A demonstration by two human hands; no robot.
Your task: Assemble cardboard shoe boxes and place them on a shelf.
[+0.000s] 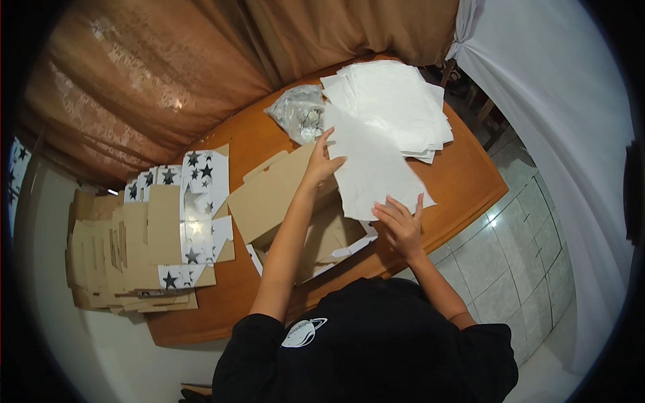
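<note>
A sheet of thin white paper (373,164) is spread between my hands, partly over the open cardboard box (279,195). My left hand (322,164) holds its left edge, thumb on the paper's side and the index finger stretched upward. At the near right edge, my right hand (403,225) has its fingers and thumb on the sheet, taking hold of it. The box's brown lid stands raised on the far left side, and its inside shows bare cardboard. My left forearm hides part of the box.
A pile of white paper sheets (393,101) lies at the far right of the wooden table (463,181). Beside it sits a clear plastic bag (297,113) with something silvery inside. Flat cardboard boxes (131,248), some star-printed, are stacked at the left. Curtains hang behind.
</note>
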